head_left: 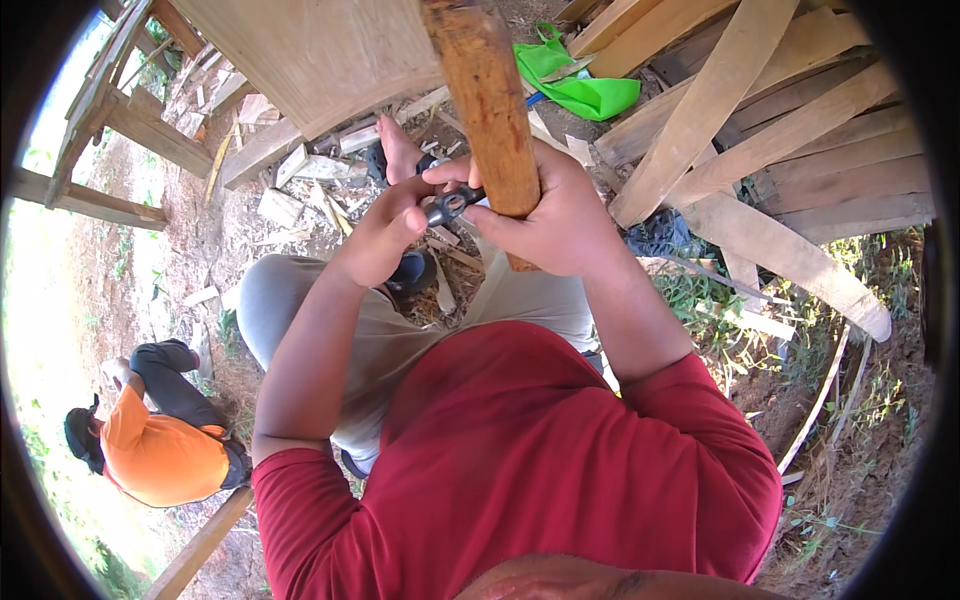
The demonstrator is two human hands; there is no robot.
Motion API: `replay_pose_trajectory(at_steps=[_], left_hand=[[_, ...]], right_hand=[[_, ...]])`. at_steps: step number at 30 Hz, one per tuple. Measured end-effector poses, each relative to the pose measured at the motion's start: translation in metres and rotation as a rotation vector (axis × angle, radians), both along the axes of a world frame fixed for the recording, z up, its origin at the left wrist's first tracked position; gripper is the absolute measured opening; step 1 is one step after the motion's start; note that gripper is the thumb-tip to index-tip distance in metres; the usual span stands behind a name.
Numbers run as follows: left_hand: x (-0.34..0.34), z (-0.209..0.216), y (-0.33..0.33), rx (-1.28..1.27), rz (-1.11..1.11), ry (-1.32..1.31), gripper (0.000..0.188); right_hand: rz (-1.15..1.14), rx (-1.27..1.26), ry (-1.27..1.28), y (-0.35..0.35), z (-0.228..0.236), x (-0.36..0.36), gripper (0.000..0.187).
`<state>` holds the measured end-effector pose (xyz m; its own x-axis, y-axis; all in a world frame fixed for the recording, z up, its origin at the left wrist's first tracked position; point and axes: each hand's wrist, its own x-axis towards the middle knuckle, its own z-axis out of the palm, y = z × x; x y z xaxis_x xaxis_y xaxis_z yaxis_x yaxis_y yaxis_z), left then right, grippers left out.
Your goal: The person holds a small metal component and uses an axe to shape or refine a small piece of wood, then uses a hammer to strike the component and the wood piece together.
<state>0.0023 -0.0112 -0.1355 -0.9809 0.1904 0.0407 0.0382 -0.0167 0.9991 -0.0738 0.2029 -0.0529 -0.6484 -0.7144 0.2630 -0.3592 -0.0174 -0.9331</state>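
Observation:
My right hand is closed round the lower part of a thick, worn brown wooden piece, which stands up in front of me and runs out at the top of the view. Its thumb reaches toward a small black metal piece with a hole. My left hand grips that metal piece from the other side, fingertips close to the wood. Where the metal meets the wood is partly hidden by the fingers, and I cannot tell whether they are joined.
A pale wooden panel stands ahead. Curved boards are piled at right, beside a bright green bag. Wood scraps litter the dirt round a bare foot. A person in orange sits at left, near a timber.

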Motion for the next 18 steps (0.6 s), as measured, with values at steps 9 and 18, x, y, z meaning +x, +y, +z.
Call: replay_pose_trajectory(at_steps=[9,18], left_hand=[[0.006,0.013,0.009,0.135,0.075,0.115,0.125],[0.006,-0.004,0.007,0.101,0.049,0.184,0.116]], right_hand=[[0.109,-0.248,-0.264,-0.010,-0.006,0.005,0.035],[0.148,-0.257,-0.401,-0.008,-0.011,0.006,0.034]])
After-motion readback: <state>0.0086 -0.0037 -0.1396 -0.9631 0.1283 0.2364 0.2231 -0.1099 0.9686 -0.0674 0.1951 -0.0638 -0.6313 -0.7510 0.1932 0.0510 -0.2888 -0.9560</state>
